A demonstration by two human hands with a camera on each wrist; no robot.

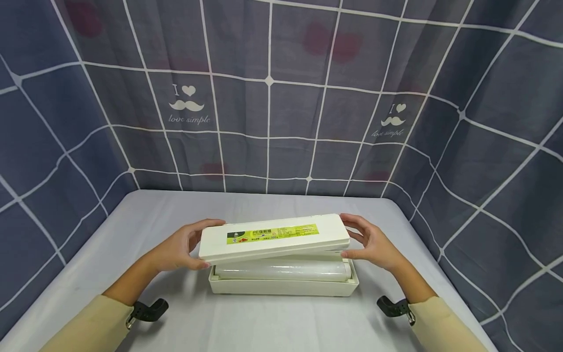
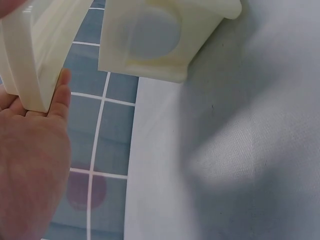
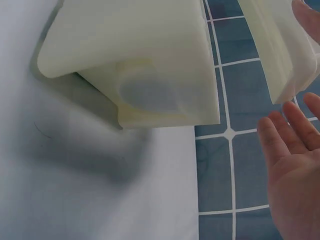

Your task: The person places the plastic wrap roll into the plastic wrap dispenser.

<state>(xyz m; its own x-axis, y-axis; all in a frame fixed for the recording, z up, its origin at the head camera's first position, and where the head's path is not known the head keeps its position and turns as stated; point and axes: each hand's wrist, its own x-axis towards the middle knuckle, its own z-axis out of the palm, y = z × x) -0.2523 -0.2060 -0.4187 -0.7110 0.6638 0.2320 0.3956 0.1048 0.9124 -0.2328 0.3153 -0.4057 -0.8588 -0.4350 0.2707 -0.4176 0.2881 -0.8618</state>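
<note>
A long white lid (image 1: pixel 215 245) with a yellow-green label (image 1: pixel 272 234) is tilted above a white box base (image 1: pixel 286 287), its right end higher. Inside the base lies a roll of cling film (image 1: pixel 281 270), partly hidden by the lid. My left hand (image 1: pixel 176 250) grips the lid's left end, thumb at the front corner and fingers behind. At the right end, my right hand (image 1: pixel 374 247) has its fingertips at the far corner and its thumb below the front edge. In the right wrist view, the lid's end (image 3: pixel 280 60) lies between thumb and fingers.
The base stands on a white-covered table (image 1: pixel 176 205). Dark blue checked curtains (image 1: pixel 299 112) enclose the back and both sides. A black strap (image 1: pixel 150 310) sits at the left cuff and another black strap (image 1: pixel 393 307) at the right.
</note>
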